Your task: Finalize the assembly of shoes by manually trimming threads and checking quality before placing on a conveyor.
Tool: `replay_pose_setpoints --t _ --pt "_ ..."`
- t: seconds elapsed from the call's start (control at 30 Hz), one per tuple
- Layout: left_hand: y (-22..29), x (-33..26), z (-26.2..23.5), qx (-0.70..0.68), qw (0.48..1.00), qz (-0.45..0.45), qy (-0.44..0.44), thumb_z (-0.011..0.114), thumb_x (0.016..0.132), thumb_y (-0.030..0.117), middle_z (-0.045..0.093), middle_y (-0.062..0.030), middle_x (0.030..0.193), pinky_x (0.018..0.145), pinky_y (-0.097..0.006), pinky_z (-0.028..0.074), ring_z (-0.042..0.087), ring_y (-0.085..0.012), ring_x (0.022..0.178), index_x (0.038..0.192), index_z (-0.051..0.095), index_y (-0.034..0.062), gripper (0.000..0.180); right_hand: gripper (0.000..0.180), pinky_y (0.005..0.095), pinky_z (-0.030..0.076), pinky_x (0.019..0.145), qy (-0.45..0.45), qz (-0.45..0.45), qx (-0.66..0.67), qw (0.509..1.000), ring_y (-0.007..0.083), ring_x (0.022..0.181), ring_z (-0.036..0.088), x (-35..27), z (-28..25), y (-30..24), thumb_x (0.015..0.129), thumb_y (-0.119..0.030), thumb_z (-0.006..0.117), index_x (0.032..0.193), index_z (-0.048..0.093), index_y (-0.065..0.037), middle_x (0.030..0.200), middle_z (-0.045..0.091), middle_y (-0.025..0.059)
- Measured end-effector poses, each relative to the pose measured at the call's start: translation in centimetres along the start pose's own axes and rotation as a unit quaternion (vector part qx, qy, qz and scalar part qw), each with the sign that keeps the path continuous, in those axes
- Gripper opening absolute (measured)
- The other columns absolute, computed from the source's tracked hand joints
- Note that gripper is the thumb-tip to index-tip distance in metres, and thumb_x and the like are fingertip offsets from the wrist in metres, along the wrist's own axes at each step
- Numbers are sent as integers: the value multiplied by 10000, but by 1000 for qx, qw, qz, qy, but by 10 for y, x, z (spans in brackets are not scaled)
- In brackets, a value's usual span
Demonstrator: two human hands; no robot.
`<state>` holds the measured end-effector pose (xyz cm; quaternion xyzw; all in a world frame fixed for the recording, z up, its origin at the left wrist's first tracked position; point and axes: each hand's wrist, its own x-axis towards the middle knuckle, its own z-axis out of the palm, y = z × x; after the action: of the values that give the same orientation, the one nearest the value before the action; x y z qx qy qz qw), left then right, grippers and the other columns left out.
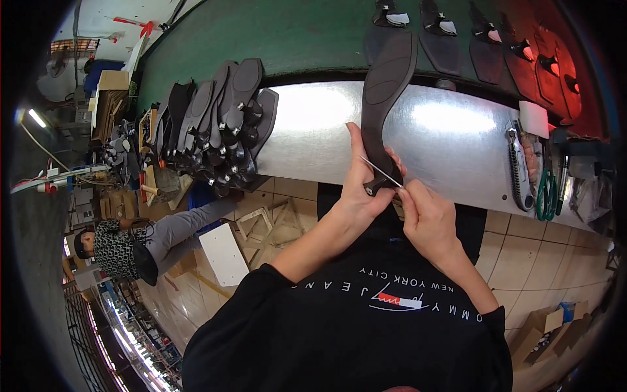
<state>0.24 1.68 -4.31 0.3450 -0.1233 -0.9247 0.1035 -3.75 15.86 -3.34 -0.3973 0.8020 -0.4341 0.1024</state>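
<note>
A long dark brown shoe sole (386, 78) stretches away from me over the metal table. Its narrow near end lies in my left hand (363, 186), whose palm is turned up and fingers are wrapped round it from below. A small dark piece with a shiny bit (371, 190) sticks out at that end. In my right hand (428, 212), thumb and forefinger pinch a thin pale, pointed tool (380, 170). The tool lies slantwise across the near end of the sole; whether its tip touches the sole, I cannot tell.
A heap of dark soles (222, 124) is on the metal table (307, 130) at left. Right lie a utility knife (519, 173), green-handled scissors (546, 196) and a pen (562, 183). More soles (441, 49) rest on the green belt (287, 32). Another person (140, 245) stands at left.
</note>
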Motion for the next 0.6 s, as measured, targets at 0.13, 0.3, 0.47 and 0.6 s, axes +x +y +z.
replay_pose_setpoints --t 0.13,0.3,0.47,0.6 --pt "3 5 -7 54 997 5 -53 457 779 785 522 -51 597 638 -328 471 577 -215 613 614 495 107 700 159 424 443 511 -47 7 41 998 355 591 577 -2 -2 -2 903 -128 586 798 501 -45 663 562 144" --pt "9 9 -10 107 993 -55 -23 439 804 770 525 -53 597 573 -326 474 581 -206 606 646 504 104 688 158 393 418 501 -65 -5 75 995 339 572 563 -2 -7 -11 882 -76 597 764 502 -36 629 525 137" --pt "11 15 -1 107 993 -19 51 481 812 739 467 -38 584 569 -344 466 534 -220 576 576 473 107 674 84 356 462 516 -100 -83 94 987 284 596 597 -13 -2 -14 813 -69 650 850 574 -72 683 577 104" --pt "8 15 4 124 992 15 32 418 857 718 554 -52 698 619 -346 509 573 -202 630 890 591 71 671 365 300 473 571 -77 67 265 959 212 581 630 2 -17 -19 865 -31 586 1225 553 -76 698 635 99"
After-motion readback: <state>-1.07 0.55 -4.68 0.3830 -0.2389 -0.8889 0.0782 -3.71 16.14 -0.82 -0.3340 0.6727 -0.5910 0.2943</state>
